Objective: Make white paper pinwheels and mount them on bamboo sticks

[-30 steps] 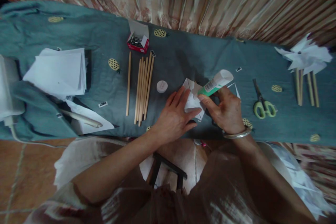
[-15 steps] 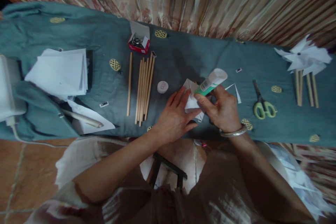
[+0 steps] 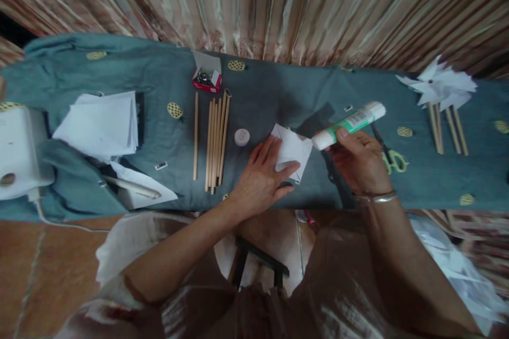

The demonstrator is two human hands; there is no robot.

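My left hand (image 3: 260, 180) lies spread on a small white paper square (image 3: 296, 151), its fingertips pressing on the left and near parts. The square has fold or cut lines running in from its corners. To the right, my right hand (image 3: 360, 161) is closed around a green and white glue stick (image 3: 353, 121). The glue stick is tilted, its white end pointing left beside the paper's right corner; I cannot tell if they touch. A round white cap (image 3: 242, 137) rests left of the paper. Green-handled scissors (image 3: 396, 161) lie partly hidden behind my right hand.
Several wooden sticks (image 3: 214, 143) lie left of the cap, below an open red box (image 3: 207, 82) of small metal pieces. A paper stack (image 3: 99, 122) and a white device (image 3: 19, 153) with a cord are far left. Paper pinwheels (image 3: 441, 90) on sticks lie right.
My right hand has lifted the glue stick off the paper and moved right, turning it so its working end points left. The left hand stays on the paper. The view has shifted slightly.
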